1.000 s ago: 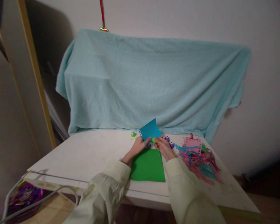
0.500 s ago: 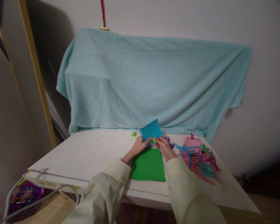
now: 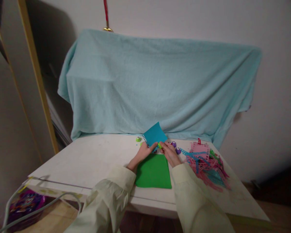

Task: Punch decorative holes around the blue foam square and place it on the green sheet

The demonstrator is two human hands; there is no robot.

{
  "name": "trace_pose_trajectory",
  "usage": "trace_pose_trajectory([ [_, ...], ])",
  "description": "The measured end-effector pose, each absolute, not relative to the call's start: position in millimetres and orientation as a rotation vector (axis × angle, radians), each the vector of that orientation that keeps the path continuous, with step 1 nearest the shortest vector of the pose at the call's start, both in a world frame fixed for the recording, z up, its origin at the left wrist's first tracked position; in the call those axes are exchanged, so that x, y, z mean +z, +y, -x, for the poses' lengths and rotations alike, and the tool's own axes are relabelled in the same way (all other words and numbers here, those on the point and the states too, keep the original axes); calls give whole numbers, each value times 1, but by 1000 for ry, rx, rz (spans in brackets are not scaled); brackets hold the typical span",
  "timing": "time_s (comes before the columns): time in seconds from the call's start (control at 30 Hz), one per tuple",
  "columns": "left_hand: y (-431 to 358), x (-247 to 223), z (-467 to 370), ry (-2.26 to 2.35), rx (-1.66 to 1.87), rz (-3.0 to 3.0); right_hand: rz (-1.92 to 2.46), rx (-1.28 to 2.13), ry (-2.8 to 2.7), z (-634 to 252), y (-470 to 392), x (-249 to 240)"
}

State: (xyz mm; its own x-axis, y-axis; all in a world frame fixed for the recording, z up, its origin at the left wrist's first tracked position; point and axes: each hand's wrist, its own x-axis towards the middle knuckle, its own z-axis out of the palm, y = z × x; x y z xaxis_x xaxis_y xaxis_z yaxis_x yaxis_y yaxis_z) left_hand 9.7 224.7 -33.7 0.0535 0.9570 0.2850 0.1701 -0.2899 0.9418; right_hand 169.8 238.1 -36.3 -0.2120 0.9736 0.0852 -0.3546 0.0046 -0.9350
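A blue sheet of paper [image 3: 155, 133] is tilted up over the table, with a row of punched holes along its left edge. My left hand [image 3: 145, 152] pinches its lower edge between thumb and fingers. My right hand [image 3: 169, 151] is closed around a small green craft punch [image 3: 159, 145] at the sheet's lower right edge. Just below both hands lies a green stack of paper or foam sheets [image 3: 154, 171]. Whether the punch's jaws are around the paper is too small to tell.
Another green punch [image 3: 138, 139] with an eye-like top stands left of the blue sheet. Several purple ones [image 3: 178, 150] are right of my right hand. Pink, blue and green punched strips [image 3: 206, 165] are heaped at the table's right. A light blue blanket [image 3: 160, 84] hangs behind.
The blue sheet has turned and shifted slightly to the left between my hands. Both hands keep nearly the same place, and the green punch stays in my right hand.
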Motion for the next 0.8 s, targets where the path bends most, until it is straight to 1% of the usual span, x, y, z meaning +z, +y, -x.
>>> trace_pose_trajectory([
  [0.33,227,-30,-7,1175,1425,-1543,796,1422,-967,-176,244,-33],
  [0.8,227,-31,-8,1219,1417,-1574,867,1455,-906,-178,242,-26],
])
